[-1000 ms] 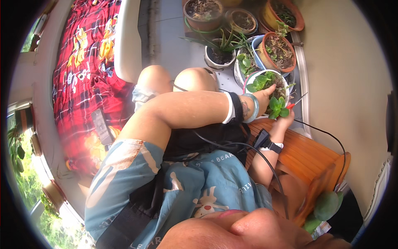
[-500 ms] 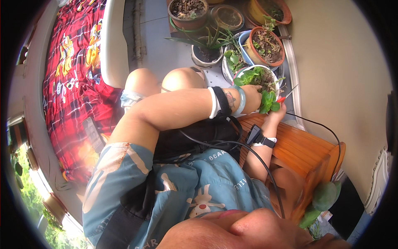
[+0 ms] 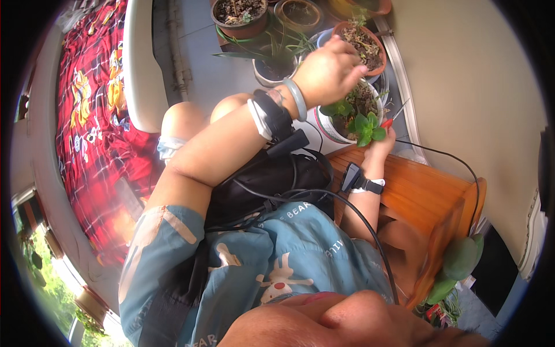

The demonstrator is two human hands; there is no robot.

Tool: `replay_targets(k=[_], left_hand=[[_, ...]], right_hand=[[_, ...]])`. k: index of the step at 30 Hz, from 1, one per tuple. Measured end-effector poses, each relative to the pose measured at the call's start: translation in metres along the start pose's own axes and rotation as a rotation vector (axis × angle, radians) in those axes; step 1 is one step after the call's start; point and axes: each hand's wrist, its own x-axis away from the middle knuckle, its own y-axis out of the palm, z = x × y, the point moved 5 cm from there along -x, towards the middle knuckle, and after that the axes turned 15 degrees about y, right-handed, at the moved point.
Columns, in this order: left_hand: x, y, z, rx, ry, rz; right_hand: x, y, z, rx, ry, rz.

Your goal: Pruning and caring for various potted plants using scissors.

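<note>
A white pot point(image 3: 328, 128) with soil and leafy green plants point(image 3: 367, 128) stands in front of me. At its right side my right hand point(image 3: 381, 143) is closed on a red-handled tool point(image 3: 387, 123) with a thin metal blade pointing up and away; leaves partly hide the fingers and the tool's exact kind. My left hand point(image 3: 328, 72), with a pale bangle at the wrist, hovers over the pots beyond the white one. Its fingers are loosely bent and apart, its thumb stretched out, and nothing shows in it.
A terracotta pot point(image 3: 374, 56) with dry soil stands just beyond my left hand. Farther off are a brown pot point(image 3: 240, 28) and a spiky-leaved plant point(image 3: 283, 47). A wooden stool point(image 3: 428, 188) is at my right, with a black cable point(image 3: 454, 155) beside it. A wall rises on the right.
My left hand has lifted from the leaves in the white pot and moved up and away to the left. My right hand keeps hold of the red-handled tool. The view has shifted slightly.
</note>
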Motion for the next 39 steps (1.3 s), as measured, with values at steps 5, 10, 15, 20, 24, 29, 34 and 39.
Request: replay_targets(k=[5, 10, 15, 20, 24, 29, 34, 39], left_hand=[[0.019, 0.021, -0.036, -0.065, -0.121, -0.086], [0.028, 0.036, -0.043, 0.084, -0.244, -0.23], [0.034, 0.033, -0.048, -0.049, -0.239, -0.143], [0.035, 0.018, -0.052, 0.084, -0.524, 0.037], [0.023, 0.023, -0.045, 0.166, -0.574, 0.138], [0.023, 0.017, -0.042, 0.367, -0.68, 0.295], [0.015, -0.001, -0.023, 0.876, -0.928, 0.456], [0.015, -0.004, -0.023, 1.006, -0.986, 0.521]], right_hand=[[0.004, 0.004, -0.004, 0.002, 0.012, -0.016], [-0.001, -0.007, -0.005, 0.067, -0.031, 0.084], [-0.01, -0.002, -0.078, 0.55, -0.395, 0.172], [-0.01, 0.086, -0.153, 1.184, -0.601, -0.021], [-0.023, 0.146, -0.197, 1.754, -0.403, -0.083], [-0.019, 0.197, -0.197, 2.318, -0.653, 0.021], [-0.031, 0.212, -0.19, 2.471, -0.67, -0.005], [-0.032, 0.224, -0.183, 2.562, -0.667, -0.039]])
